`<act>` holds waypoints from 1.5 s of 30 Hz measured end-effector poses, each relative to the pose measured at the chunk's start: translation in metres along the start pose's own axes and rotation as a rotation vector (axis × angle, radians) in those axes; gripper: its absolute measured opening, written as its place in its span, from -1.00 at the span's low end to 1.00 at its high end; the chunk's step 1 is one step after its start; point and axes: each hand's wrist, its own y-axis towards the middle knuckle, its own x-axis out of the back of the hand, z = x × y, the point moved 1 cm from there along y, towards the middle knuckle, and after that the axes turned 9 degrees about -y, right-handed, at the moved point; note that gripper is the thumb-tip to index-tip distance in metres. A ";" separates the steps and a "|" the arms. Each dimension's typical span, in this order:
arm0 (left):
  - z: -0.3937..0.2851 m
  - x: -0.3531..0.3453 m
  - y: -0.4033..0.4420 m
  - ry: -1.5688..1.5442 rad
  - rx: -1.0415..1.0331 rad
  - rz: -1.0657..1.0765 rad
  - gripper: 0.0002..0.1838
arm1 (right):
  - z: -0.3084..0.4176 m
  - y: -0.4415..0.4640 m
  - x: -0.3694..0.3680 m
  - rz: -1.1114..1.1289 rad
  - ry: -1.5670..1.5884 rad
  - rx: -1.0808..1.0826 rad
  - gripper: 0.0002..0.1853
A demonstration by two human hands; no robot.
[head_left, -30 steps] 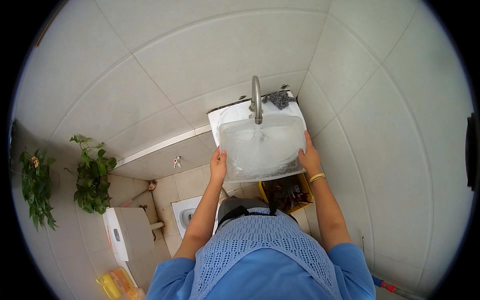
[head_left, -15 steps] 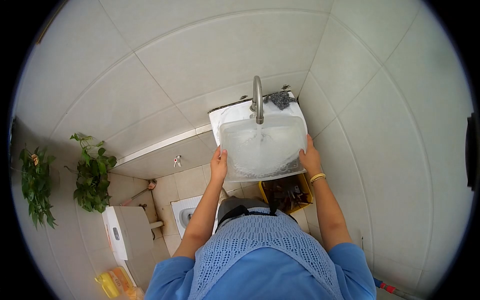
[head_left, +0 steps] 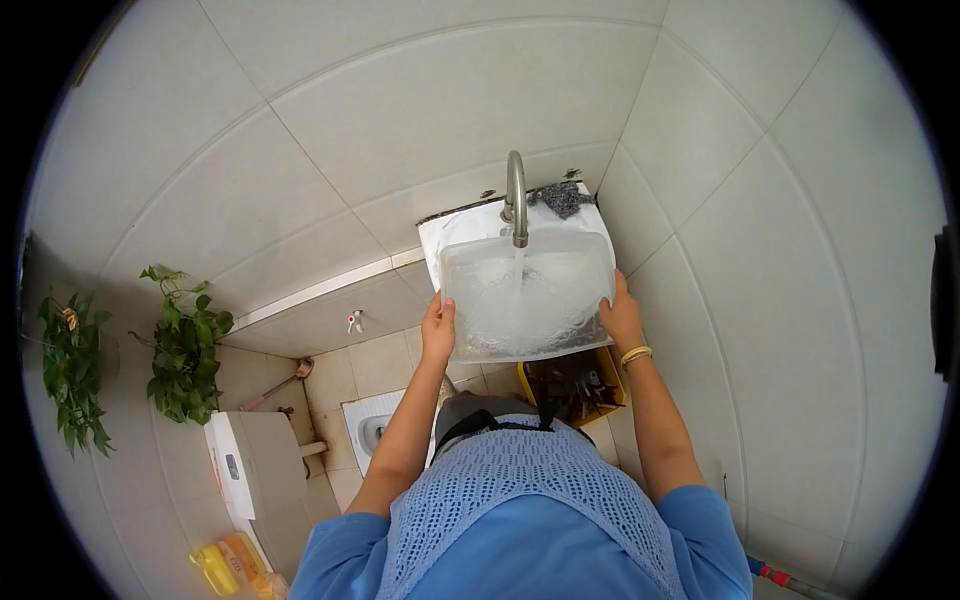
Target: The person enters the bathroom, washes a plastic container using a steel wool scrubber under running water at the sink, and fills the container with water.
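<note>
A translucent plastic tub (head_left: 570,345) is held under the curved metal faucet (head_left: 517,195), over the white sink (head_left: 455,228). Water runs from the spout into the tub, where the surface is rippled and bubbly. My left hand (head_left: 438,325) grips the tub's left side, thumb on the near side of the rim. On the opposite side my right hand (head_left: 621,315) grips the tub, its thumb at the rim. The fingers of both hands are partly hidden behind the tub walls. A dark grey cloth (head_left: 562,200) lies at the sink's back right corner.
Below the tub is a yellow bin (head_left: 612,400) with dark items in it. A squat toilet (head_left: 372,432) is in the floor at left, near a white cistern (head_left: 233,468). Leafy plants (head_left: 185,365) hang on the left wall. Tiled walls enclose the sink.
Water keeps running into the tub and its ripples and bubbles have shifted. Both hands keep their hold, with hardly any movement.
</note>
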 end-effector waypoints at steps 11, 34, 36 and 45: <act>-0.001 0.000 0.000 0.017 -0.008 -0.002 -0.54 | -0.002 0.000 -0.003 -0.033 0.008 0.007 -0.36; -0.012 -0.005 -0.005 0.013 0.062 0.001 -0.49 | -0.001 -0.001 -0.001 -0.017 -0.006 -0.005 -0.33; -0.010 -0.004 -0.004 0.007 0.058 0.003 -0.50 | 0.000 -0.001 -0.001 -0.018 -0.010 -0.006 -0.33; -0.004 0.000 -0.001 0.055 0.048 0.004 -0.44 | 0.002 -0.002 0.002 -0.007 -0.002 -0.008 -0.31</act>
